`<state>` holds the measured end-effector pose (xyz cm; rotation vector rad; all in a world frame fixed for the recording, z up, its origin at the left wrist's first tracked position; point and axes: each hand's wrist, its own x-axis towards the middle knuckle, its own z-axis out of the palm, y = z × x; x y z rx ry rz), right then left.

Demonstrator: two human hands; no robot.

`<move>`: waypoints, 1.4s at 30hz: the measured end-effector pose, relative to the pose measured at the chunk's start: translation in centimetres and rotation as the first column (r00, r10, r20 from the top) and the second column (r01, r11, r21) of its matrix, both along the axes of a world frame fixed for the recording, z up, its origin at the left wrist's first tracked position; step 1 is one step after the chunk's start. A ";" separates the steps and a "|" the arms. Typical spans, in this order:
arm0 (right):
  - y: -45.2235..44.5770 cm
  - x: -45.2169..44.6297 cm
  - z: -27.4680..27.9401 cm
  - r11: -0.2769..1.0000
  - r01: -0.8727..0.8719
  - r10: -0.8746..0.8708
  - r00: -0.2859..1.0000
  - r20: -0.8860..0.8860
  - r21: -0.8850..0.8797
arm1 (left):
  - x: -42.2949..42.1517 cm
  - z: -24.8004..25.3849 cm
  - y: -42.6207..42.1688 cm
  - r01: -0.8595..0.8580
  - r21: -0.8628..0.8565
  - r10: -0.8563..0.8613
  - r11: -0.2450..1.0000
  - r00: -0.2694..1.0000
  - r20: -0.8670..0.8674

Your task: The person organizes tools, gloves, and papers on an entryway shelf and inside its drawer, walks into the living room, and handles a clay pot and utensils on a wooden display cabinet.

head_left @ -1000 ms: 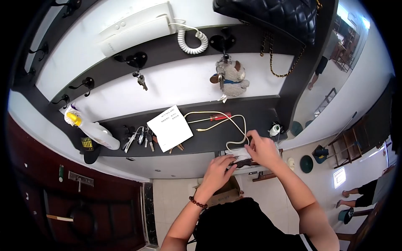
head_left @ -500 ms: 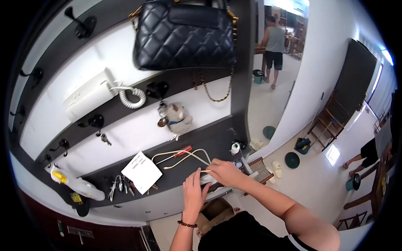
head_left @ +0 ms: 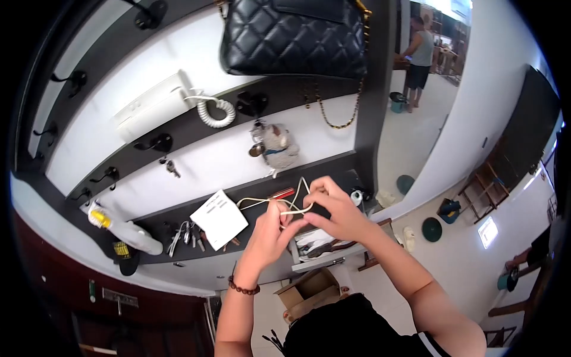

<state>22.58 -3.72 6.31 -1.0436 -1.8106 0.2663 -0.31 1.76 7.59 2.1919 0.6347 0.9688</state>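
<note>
Both hands are raised over the front of the dark shelf, with a thin whitish cable [head_left: 296, 212] looped between them. My left hand [head_left: 269, 235], a beaded bracelet at its wrist, pinches the cable between thumb and fingers. Curled fingers of my right hand [head_left: 338, 208] hold another part of the loop. One length of the cable runs left toward a white printed paper [head_left: 219, 220] on the shelf. Just behind the hands lies a red-handled screwdriver [head_left: 282, 194], partly covered. Below them an open drawer [head_left: 326, 256] contains several items I cannot make out clearly.
Keys [head_left: 189, 235], a white spray bottle [head_left: 128, 231] and a dark cap [head_left: 125, 257] are at the left. Above hang a black quilted handbag [head_left: 294, 41], a plush keychain [head_left: 276, 146] and a white handset [head_left: 151, 106]. A cardboard box [head_left: 306, 291] stands below; a mirror [head_left: 416, 131] reflects a person.
My hands have lifted from the drawer area to above the shelf edge, bringing the cable up in a loop. The open drawer shows more now. The camera view has shifted.
</note>
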 end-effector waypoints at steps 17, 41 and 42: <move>4.4 -8.8 3.0 0.951 -0.277 0.256 0.955 -0.149 -0.137 | -9.6 8.3 -1.1 0.029 -0.171 0.092 0.985 0.749 0.656; 3.6 -4.3 4.4 0.543 -0.570 0.377 0.821 -0.428 -0.616 | -20.7 9.9 -2.6 -0.577 0.315 0.517 0.754 0.816 0.258; 3.5 -3.9 4.2 0.542 -0.570 0.374 0.822 -0.430 -0.618 | -21.0 10.4 -2.7 -0.542 0.522 0.564 0.658 0.815 0.136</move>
